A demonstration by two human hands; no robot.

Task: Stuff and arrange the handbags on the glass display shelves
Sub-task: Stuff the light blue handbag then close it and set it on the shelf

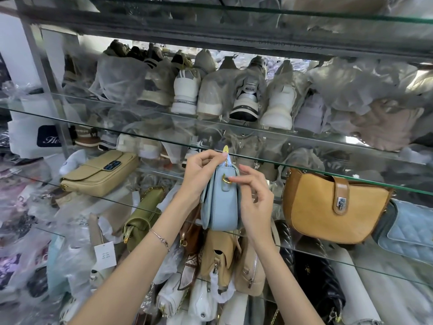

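Between the hands, blue handbag (pixel 222 207): left grip (pixel 201 170) pinches its top, right grip (pixel 255 202) its ring (pixel 226 179).

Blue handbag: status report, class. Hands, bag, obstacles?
Left hand pinches blue handbag at its zip; right hand pinches its gold ring. Bag upright, end-on. Glass shelf edge close above.

Mid-frame, the left grip (pixel 201 171) pinches the top of a pale blue handbag (pixel 222 207) held on end, while the right grip (pixel 255 198) fingers its gold ring (pixel 226 179). To the right a mustard bag (pixel 323 214) sits under the glass shelf (pixel 351 182). At left lies a beige bag (pixel 98 174), and sneakers (pixel 187 95) line the top.
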